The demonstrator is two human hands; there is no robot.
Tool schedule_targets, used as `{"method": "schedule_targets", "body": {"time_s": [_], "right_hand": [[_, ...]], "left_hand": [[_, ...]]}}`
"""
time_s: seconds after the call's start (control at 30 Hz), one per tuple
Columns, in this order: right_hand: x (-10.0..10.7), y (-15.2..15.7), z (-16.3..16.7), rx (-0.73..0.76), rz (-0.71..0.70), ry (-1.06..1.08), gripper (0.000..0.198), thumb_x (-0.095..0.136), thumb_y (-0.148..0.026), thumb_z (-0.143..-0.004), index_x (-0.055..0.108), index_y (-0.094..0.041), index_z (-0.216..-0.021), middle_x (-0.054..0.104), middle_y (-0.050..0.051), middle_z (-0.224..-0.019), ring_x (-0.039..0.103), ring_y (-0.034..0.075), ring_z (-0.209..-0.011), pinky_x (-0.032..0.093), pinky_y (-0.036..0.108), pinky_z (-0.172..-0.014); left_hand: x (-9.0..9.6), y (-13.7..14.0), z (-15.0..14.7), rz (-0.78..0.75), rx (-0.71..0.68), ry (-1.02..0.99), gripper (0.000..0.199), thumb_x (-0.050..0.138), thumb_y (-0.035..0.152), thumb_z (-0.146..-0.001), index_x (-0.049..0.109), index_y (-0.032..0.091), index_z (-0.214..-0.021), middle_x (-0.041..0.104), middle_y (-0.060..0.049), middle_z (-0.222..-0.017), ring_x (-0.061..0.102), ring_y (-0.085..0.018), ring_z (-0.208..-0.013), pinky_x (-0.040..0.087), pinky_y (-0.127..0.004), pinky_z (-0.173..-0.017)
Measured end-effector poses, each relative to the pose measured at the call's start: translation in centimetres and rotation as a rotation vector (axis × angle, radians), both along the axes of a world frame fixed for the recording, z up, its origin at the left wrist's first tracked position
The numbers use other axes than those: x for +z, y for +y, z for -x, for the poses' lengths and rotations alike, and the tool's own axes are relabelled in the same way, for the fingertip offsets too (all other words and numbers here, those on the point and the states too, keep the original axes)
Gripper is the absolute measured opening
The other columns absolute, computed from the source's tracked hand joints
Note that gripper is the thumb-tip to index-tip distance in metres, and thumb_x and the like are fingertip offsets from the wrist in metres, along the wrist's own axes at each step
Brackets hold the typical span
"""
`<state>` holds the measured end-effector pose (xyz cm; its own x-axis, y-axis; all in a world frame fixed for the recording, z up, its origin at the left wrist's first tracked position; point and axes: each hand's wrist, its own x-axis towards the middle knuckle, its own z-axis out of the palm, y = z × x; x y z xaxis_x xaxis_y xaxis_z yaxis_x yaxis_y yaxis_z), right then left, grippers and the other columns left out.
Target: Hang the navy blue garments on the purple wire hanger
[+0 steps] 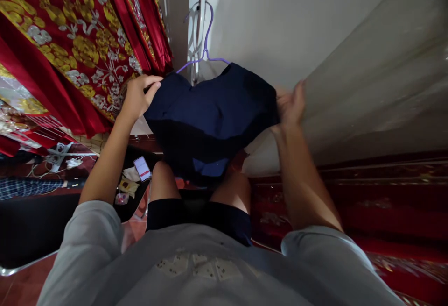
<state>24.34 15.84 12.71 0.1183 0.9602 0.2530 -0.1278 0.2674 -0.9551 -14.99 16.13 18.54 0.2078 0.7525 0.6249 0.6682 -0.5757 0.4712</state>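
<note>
A dark navy shirt (210, 105) hangs in front of me on a purple hanger (206, 53), whose hook goes over a white metal frame. The shirt's lower part drapes down over my knees. My left hand (138, 96) pinches the shirt's left sleeve edge between thumb and fingers. At the opposite sleeve, my right hand (291, 105) is slightly blurred and closed on the edge, some of its fingers hidden by the cloth. Between the two hands the shirt is spread wide, with shadow across its lower half.
Red curtains with gold and silver floral patterns (84, 49) hang at left. A pale wall (297, 21) rises ahead and to the right. On a black seat (129, 210) lie a phone (142, 168) and small snack packets (128, 187). A person's plaid-clothed leg (31, 188) shows at far left.
</note>
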Motion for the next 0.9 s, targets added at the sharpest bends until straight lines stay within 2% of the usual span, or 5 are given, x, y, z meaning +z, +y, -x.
{"method": "schedule_targets", "body": {"time_s": [0.13,0.47,0.53,0.7,0.9], "right_hand": [[1.5,-0.2,0.0,-0.118,-0.083,-0.155,0.048,0.077,-0.064,-0.073,0.061,-0.020,-0.065,0.058,0.003,-0.066,0.060,0.021,-0.076,0.052,0.034,-0.069],[4.0,-7.4,2.7,-0.399,-0.407,-0.107,0.045,0.065,-0.051,-0.084,0.040,-0.023,-0.058,0.029,-0.002,-0.061,0.040,0.015,-0.058,0.042,0.031,-0.060],[3.1,-9.9,4.2,-0.248,-0.448,-0.279,0.038,0.062,-0.052,-0.091,0.054,-0.024,-0.067,0.039,-0.002,-0.062,0.042,0.015,-0.058,0.041,0.031,-0.058],[0.9,-12.3,7.2,0.617,-0.524,-0.670,0.030,0.050,-0.048,-0.102,0.071,-0.027,-0.098,0.069,0.003,-0.086,0.064,0.019,-0.076,0.053,0.035,-0.073],[-2.0,-7.6,6.2,0.193,-0.398,-0.637,0.041,0.058,-0.056,-0.097,0.063,-0.028,-0.126,0.066,0.010,-0.128,0.060,0.030,-0.126,0.046,0.051,-0.111]], "left_hand": [[1.2,-1.2,-0.9,-0.056,-0.012,0.042,0.027,0.056,0.045,-0.099,0.072,0.029,-0.113,0.073,-0.008,-0.117,0.068,-0.025,-0.114,0.052,-0.042,-0.107],[2.6,-4.5,-4.6,0.114,-0.178,-0.163,0.047,0.040,0.059,-0.105,0.061,0.027,-0.133,0.071,-0.008,-0.121,0.069,-0.025,-0.119,0.056,-0.047,-0.105],[2.1,-4.5,-5.7,0.214,-0.249,-0.231,0.052,0.028,0.056,-0.108,0.058,0.023,-0.135,0.072,-0.010,-0.118,0.071,-0.024,-0.116,0.059,-0.048,-0.100],[0.7,-6.4,-7.4,0.400,-0.244,-0.150,0.050,0.031,0.051,-0.109,0.066,0.019,-0.125,0.073,-0.011,-0.093,0.076,-0.021,-0.081,0.064,-0.044,-0.078],[2.1,-11.5,-6.3,0.769,-0.379,0.172,0.032,0.052,0.052,-0.102,0.074,0.030,-0.111,0.069,-0.005,-0.070,0.052,-0.011,-0.041,0.050,-0.030,-0.046]]}}
